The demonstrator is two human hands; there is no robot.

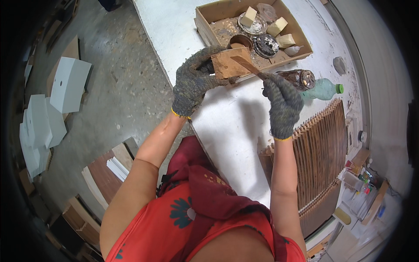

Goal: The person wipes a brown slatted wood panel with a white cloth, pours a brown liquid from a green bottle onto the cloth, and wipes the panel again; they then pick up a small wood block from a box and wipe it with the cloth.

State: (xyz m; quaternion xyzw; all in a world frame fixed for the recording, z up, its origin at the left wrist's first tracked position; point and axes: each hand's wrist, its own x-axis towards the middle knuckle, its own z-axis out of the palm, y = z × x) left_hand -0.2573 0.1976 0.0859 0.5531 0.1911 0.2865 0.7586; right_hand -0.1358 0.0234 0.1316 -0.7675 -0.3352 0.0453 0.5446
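Note:
Both my hands wear dark grey knit gloves with yellow cuffs. My left hand (194, 78) is closed around the edge of a flat brown rectangular piece (229, 64), which looks smeared with putty-like paste. In my right hand (283, 102) is a thin putty knife (244, 64), its brown-coated blade lying over the flat piece. Just beyond stands a shallow cardboard box (214, 32) holding a round open tin (240, 42), a dark-crusted lid (265, 46) and several pale yellow blocks (277, 26). My right fingers hide the knife's handle.
Right of my right hand lie a dirty brown jar (301, 79) and a green-capped plastic bottle (323, 89) on the white table (227, 126). A stack of brown slatted strips (321, 148) sits nearer. White panels (70, 85) stand on the concrete floor (122, 78) at left.

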